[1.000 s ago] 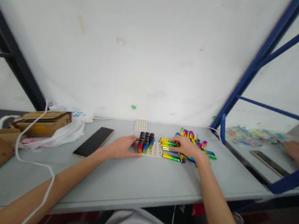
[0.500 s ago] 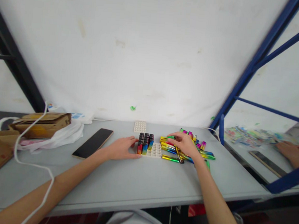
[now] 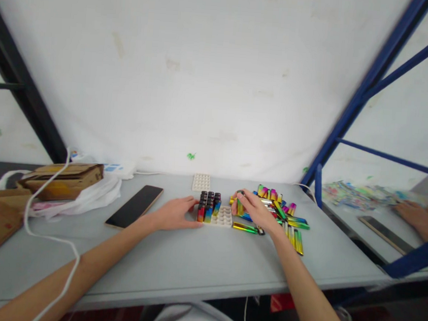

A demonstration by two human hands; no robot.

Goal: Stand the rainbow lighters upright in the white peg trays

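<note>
A white grid tray (image 3: pixel 226 217) lies on the table, its left part filled with rows of upright, black-topped metallic lighters (image 3: pixel 205 214). My left hand (image 3: pixel 175 213) steadies the tray's left side, thumb at the front corner and fingers toward the back. Just right of the tray, my right hand (image 3: pixel 252 208) pinches one yellow-green lighter (image 3: pixel 240 204), held roughly upright with its dark end up. Around and beyond that hand spreads a pile of loose rainbow lighters (image 3: pixel 296 238). One lighter (image 3: pixel 245 227) lies flat near the tray's right front corner.
Behind the tray is a second white grid tray (image 3: pixel 201 182). A phone (image 3: pixel 135 206) rests left of my left hand. Farther left are cardboard boxes (image 3: pixel 64 178), a plastic bag (image 3: pixel 103 194) and a white cable (image 3: pixel 50 237). A blue frame (image 3: pixel 351 117) stands right; another person's hand (image 3: pixel 413 216) is beyond it.
My right hand has turned its lighter from lying sideways to upright and drawn it slightly left, nearer the tray. Some loose lighters in the pile have shifted. My left hand stays at the tray.
</note>
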